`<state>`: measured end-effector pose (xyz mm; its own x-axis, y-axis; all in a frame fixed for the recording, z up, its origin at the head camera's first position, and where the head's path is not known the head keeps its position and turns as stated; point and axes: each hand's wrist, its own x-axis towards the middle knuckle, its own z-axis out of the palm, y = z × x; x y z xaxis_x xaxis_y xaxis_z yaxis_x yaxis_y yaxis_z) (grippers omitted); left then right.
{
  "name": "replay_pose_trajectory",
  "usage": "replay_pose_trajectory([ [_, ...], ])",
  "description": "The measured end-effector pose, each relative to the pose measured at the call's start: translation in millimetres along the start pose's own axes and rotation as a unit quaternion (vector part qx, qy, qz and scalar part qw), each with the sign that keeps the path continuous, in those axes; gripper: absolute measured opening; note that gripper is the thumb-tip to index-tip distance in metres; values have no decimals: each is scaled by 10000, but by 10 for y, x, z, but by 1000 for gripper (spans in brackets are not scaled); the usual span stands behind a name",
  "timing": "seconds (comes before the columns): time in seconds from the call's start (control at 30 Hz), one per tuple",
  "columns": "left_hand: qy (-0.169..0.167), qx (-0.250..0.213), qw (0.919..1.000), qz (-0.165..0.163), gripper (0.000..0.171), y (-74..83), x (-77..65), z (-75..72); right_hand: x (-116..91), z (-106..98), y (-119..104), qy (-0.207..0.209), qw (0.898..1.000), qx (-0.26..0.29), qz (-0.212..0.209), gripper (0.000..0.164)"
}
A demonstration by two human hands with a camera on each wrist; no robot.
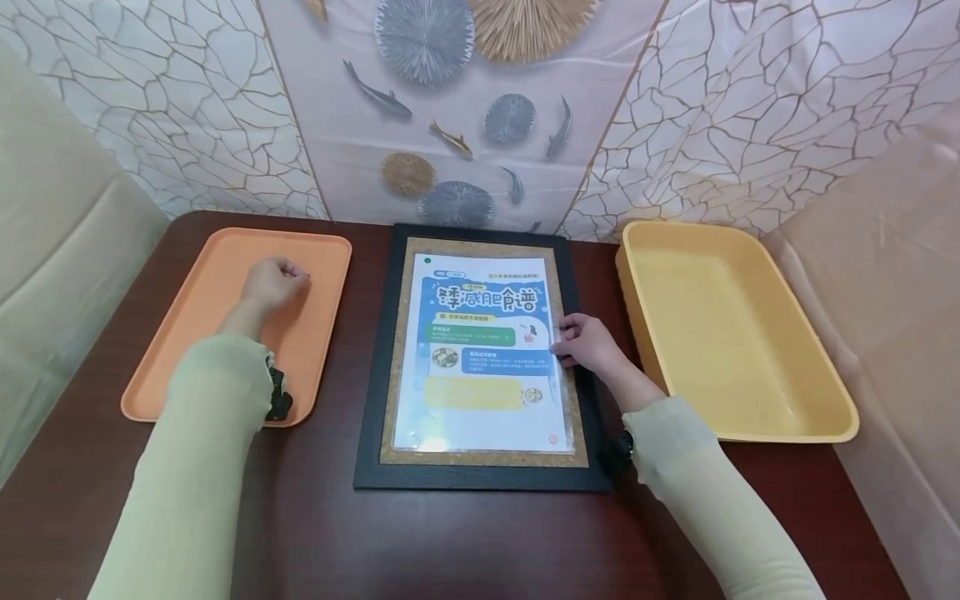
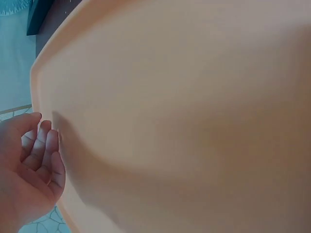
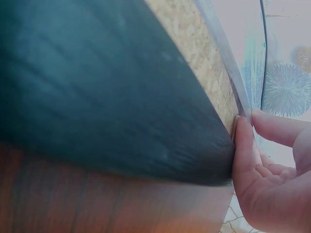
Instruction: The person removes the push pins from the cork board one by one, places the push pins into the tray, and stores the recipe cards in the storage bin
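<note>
My right hand [image 1: 588, 343] pinches the right edge of a laminated sheet [image 1: 480, 429] between thumb and fingers. In the right wrist view the thumb [image 3: 279, 128] lies on the sheet's upper face, with a finger beneath the edge. The printed sheet lies over a cork board [image 1: 487, 459] with a black frame [image 1: 480, 477]. Over the far part of an orange tray [image 1: 217, 333], my left hand [image 1: 273, 282] hangs with loosely bent fingers. In the left wrist view no object shows between its thumb and fingers [image 2: 57, 170], and its shadow falls on the tray.
A deep yellow bin [image 1: 720, 333] stands right of the framed board, close to my right forearm. All of these rest on a dark brown table [image 1: 315, 517]. Patterned cloth [image 1: 465, 108] hangs behind the table, and pale cloth walls [image 1: 60, 250] flank both sides.
</note>
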<state>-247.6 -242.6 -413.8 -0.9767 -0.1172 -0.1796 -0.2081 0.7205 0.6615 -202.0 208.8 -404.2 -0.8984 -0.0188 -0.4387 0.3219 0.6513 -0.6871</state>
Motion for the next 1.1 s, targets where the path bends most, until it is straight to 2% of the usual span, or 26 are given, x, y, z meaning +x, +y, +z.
replay_pose_trajectory([
  [0.2,-112,-21,9997,-233,28,15,5,-8,-11,15,-7,-16,10000,32,15,49],
  [0.43,-81,124,9996,-261,30,16,11,-13,-17,28,-15,4,10000,28,21,49],
  [0.67,-83,38,9993,-361,29,19,14,-16,-15,27,-11,-14,10000,25,24,50],
  [0.93,-57,-23,9996,-288,29,15,37,-23,-8,17,-19,17,10000,39,-1,49],
  [1.1,59,-295,9994,140,30,92,42,-62,9,6,3,31,10000,34,50,50],
])
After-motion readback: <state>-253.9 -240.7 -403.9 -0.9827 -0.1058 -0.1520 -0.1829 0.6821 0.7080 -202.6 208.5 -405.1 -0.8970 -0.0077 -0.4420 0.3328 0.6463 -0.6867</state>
